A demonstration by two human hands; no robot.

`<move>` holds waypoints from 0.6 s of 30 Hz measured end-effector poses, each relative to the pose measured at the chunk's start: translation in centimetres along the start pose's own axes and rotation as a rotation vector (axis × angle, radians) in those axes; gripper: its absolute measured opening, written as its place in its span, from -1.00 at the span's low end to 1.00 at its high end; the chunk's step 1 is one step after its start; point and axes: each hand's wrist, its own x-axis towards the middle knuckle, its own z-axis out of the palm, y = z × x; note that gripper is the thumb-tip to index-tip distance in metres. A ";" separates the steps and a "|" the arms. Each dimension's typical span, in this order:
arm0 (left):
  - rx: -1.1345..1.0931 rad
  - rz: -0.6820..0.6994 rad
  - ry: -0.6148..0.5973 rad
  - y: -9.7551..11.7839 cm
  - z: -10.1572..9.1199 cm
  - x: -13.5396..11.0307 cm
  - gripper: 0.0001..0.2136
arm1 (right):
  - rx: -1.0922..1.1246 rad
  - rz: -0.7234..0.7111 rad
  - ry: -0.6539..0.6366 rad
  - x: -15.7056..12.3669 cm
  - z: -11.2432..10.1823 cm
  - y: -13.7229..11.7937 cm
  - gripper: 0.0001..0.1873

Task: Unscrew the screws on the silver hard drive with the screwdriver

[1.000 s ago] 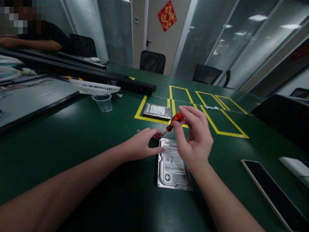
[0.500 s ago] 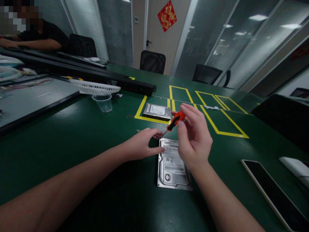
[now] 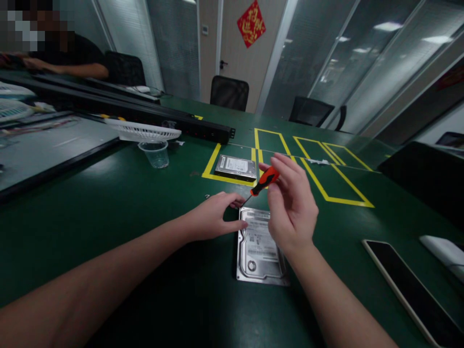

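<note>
A silver hard drive [image 3: 259,251] lies label side up on the table in front of me. My left hand [image 3: 217,215] holds its far left corner, with the thumb on the top face and the fingers curled by the far edge. In my right hand [image 3: 293,208] is an orange and black screwdriver [image 3: 265,181], slanted down to the left. Its thin shaft ends at the drive's far left corner, close to my left fingertips; the exact tip is hard to make out. A few tiny screws [image 3: 207,196] lie beyond my left hand.
A second hard drive [image 3: 235,166] sits inside a yellow tape outline. A clear plastic cup [image 3: 156,154] and a long black power strip [image 3: 203,129] are at the left. On the right lies a phone [image 3: 409,290]. Another person [image 3: 79,55] sits at the far left.
My right fingers and the screwdriver handle have shifted very slightly. The drive and my left hand stay in place. The other person's arm has moved a little to the right.
</note>
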 end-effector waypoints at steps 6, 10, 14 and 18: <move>0.011 -0.003 -0.007 0.1 0.0 0.0 -0.50 | -0.076 -0.043 0.026 0.2 0.2 -0.1 -0.43; 0.011 -0.007 -0.009 0.0 0.0 0.0 -0.48 | -0.138 -0.081 0.032 0.5 0.2 -0.4 -0.44; 0.007 -0.007 -0.002 -0.1 0.0 0.0 -0.48 | -0.126 -0.075 0.024 0.5 0.1 -0.4 -0.43; -0.002 -0.002 0.000 -0.1 0.0 0.0 -0.50 | -0.024 -0.022 -0.016 0.1 0.1 -0.1 -0.42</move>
